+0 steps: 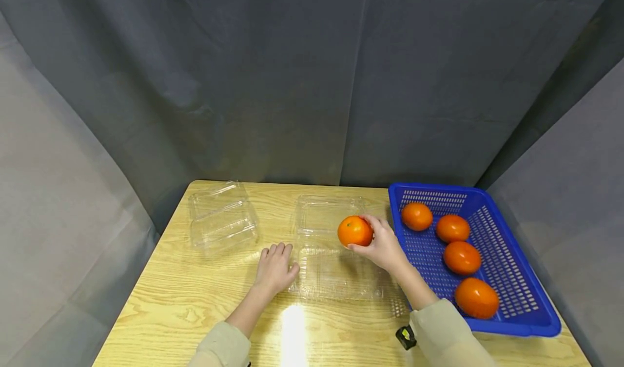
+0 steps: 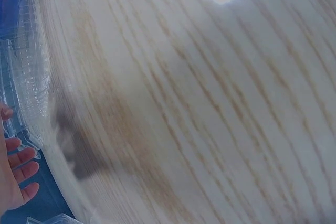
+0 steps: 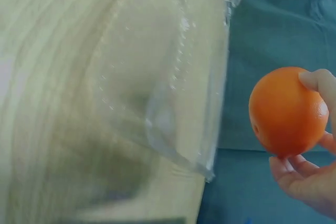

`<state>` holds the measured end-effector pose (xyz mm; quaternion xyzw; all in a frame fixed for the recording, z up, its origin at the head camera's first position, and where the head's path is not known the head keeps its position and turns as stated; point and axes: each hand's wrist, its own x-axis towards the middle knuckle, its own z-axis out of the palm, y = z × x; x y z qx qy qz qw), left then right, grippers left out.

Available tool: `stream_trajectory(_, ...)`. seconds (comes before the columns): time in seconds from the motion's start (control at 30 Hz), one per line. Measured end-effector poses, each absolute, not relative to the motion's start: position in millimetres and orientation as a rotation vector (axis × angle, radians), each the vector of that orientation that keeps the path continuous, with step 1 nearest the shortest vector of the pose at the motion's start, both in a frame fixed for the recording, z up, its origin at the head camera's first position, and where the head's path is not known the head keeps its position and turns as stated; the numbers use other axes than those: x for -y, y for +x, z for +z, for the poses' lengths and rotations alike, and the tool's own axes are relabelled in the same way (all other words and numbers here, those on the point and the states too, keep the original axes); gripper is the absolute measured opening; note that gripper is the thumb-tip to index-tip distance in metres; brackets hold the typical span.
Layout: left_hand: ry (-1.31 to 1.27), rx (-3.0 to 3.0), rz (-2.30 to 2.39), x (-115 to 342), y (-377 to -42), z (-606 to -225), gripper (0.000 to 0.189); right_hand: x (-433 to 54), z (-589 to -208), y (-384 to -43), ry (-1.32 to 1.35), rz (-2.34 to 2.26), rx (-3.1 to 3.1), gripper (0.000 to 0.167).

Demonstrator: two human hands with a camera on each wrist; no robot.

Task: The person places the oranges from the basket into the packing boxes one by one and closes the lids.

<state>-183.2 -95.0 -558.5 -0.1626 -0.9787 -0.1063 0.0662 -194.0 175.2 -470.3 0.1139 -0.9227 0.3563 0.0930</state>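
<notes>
Orange [image 1: 354, 231] aloft, I see the right hand [image 1: 382, 246] gripping it above the clear container [image 1: 322, 275], left hand [image 1: 275, 268] loose-fingered at the container's eight o'clock.

Right fingers [image 1: 372, 222] grip; left fingers [image 1: 280, 251] point forward, slightly apart.

Fruit [image 1: 355, 231]: smooth, glossy rind; boxes [image 1: 319, 269]: thin clear plastic, shiny, ridged in places; basket [image 1: 524, 330]: moulded plastic, perforated, smooth rim; table [image 1: 170, 302]: wood-grain top, smooth, glossy, bright glare; curtains [image 1: 273, 85]: cloth, matt, lightly creased; sleeves [image 1: 221, 345]: cloth, matt.
</notes>
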Motion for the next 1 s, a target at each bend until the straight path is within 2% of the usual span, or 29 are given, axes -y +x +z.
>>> stream_trajectory(0.47, -0.489, 2.959, -0.323, 95.3, -184.1, -559.1, 0.049, -140.4, -519.0, -196.3, 0.347, 1.203, 2.730, 0.070)
stream_trajectory(1.0, -0.474, 2.951, -0.294, 94.5, -184.9, -559.7, 0.049, -106.4, -548.9, -198.1, 0.381, 1.284, 2.776, 0.074)
